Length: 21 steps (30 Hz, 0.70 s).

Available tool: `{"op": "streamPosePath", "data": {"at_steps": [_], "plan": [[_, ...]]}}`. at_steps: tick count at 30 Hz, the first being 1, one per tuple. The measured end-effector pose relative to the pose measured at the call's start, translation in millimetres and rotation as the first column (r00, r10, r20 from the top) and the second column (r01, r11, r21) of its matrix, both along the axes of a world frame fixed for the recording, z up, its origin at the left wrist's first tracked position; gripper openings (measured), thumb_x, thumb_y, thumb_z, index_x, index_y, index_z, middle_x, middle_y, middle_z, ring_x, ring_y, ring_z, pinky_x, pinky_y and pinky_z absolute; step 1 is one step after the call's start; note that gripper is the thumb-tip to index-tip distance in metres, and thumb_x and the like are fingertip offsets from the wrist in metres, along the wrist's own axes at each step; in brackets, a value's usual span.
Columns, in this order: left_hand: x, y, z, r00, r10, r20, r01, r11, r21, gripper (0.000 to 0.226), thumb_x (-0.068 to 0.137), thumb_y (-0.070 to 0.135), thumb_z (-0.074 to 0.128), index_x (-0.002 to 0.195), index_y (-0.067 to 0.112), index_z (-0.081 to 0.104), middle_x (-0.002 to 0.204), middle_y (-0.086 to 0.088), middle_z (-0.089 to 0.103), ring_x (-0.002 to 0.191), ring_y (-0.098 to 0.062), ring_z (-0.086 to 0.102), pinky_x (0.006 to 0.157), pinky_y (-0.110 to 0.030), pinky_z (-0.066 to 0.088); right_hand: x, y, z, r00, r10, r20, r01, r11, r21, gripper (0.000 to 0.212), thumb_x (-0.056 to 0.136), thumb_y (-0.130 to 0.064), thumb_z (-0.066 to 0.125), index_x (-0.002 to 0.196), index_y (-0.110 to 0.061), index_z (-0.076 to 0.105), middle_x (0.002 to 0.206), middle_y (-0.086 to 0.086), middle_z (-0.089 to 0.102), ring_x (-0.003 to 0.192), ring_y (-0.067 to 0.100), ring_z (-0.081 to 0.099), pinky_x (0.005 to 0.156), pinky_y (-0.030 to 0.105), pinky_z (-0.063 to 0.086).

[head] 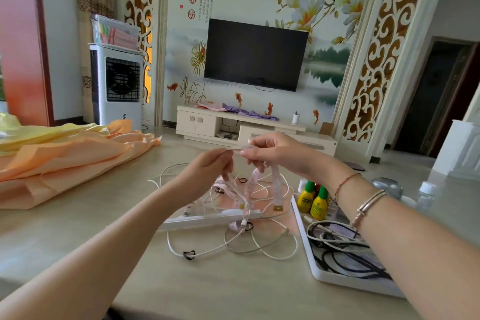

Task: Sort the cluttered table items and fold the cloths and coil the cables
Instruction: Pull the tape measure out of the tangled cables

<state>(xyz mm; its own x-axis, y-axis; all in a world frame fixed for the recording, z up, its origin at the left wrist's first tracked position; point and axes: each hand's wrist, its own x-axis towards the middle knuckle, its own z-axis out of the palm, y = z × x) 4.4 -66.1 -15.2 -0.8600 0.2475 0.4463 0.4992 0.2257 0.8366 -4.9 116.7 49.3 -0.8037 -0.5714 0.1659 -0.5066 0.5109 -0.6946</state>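
Fingers of left hand (207, 163) and right hand (270, 153) pinch a pink tape measure (253, 182) stretched between them, above tangled white cables (233, 241) on the bench (207, 288); orange cloths (65, 158) lie far left.

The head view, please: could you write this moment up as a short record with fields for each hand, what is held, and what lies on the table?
left hand: left hand pinches the pink tape measure
right hand: right hand pinches the same tape, held up above the table
under the hands: tangled white cables
left of table: orange cloths, loosely piled
right of table: white tray with dark cables; two yellow bottles at its far end
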Motion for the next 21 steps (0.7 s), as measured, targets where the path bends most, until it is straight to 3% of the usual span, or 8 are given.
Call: {"op": "streamPosePath", "data": {"at_steps": [3, 5, 8, 10, 16, 21], "plan": [[0, 1, 32, 0.996, 0.042, 0.074, -0.051, 0.990, 0.131, 0.035, 0.103, 0.018, 0.033, 0.070, 0.012, 0.044, 0.053, 0.009, 0.040, 0.045, -0.006, 0.037, 0.045, -0.017, 0.037, 7, 3, 11, 0.998, -0.050, -0.027, 0.050, 0.999, 0.015, 0.027, 0.094, -0.034, 0.058, 0.085, -0.010, 0.062, 0.063, 0.001, 0.059, 0.060, 0.011, 0.055, 0.080, 0.025, 0.044], [4, 4, 60, 0.992, 0.074, 0.098, -0.091, 0.978, 0.186, 0.037, 0.103, 0.024, 0.033, 0.069, 0.013, 0.042, 0.047, 0.012, 0.036, 0.040, -0.005, 0.031, 0.039, -0.014, 0.030, 14, 7, 20, 0.991, -0.110, -0.072, 0.111, 0.994, 0.017, 0.035, 0.094, -0.043, 0.053, 0.080, -0.013, 0.060, 0.058, -0.002, 0.058, 0.054, 0.009, 0.056, 0.076, 0.026, 0.047], [11, 10, 99, 0.988, 0.131, 0.079, -0.144, 0.972, 0.187, 0.040, 0.103, 0.030, 0.034, 0.066, 0.015, 0.041, 0.048, 0.009, 0.035, 0.039, -0.005, 0.031, 0.038, -0.016, 0.029, 27, 14, 38, 0.977, -0.177, -0.119, 0.178, 0.984, -0.001, 0.046, 0.097, -0.052, 0.041, 0.075, -0.016, 0.061, 0.052, -0.005, 0.056, 0.051, 0.011, 0.055, 0.074, 0.035, 0.049], [15, 11, 117, 0.980, 0.189, 0.067, -0.199, 0.960, 0.198, 0.042, 0.103, 0.033, 0.034, 0.065, 0.016, 0.040, 0.051, 0.007, 0.034, 0.041, -0.008, 0.030, 0.040, -0.019, 0.028, 37, 19, 49, 0.975, -0.178, -0.129, 0.176, 0.984, -0.031, 0.048, 0.099, -0.050, 0.038, 0.081, -0.013, 0.062, 0.056, -0.002, 0.057, 0.051, 0.011, 0.053, 0.066, 0.029, 0.048], [29, -1, 149, 0.952, 0.303, -0.048, -0.294, 0.946, 0.135, 0.042, 0.103, 0.036, 0.030, 0.068, 0.015, 0.041, 0.061, 0.002, 0.034, 0.048, -0.011, 0.027, 0.045, -0.022, 0.025, 67, 40, 84, 0.969, -0.146, -0.201, 0.120, 0.983, -0.138, 0.040, 0.097, -0.042, 0.049, 0.085, -0.007, 0.063, 0.057, 0.001, 0.049, 0.047, 0.010, 0.047, 0.064, 0.031, 0.057], [34, -14, 157, 0.901, 0.401, -0.165, -0.402, 0.915, 0.027, 0.041, 0.103, 0.038, 0.029, 0.072, 0.015, 0.045, 0.064, -0.001, 0.038, 0.051, -0.013, 0.031, 0.050, -0.027, 0.028, 86, 47, 119, 0.935, -0.179, -0.306, 0.124, 0.974, -0.190, 0.039, 0.094, -0.039, 0.056, 0.085, -0.002, 0.065, 0.053, 0.003, 0.042, 0.042, 0.012, 0.033, 0.043, 0.020, 0.034]]}}
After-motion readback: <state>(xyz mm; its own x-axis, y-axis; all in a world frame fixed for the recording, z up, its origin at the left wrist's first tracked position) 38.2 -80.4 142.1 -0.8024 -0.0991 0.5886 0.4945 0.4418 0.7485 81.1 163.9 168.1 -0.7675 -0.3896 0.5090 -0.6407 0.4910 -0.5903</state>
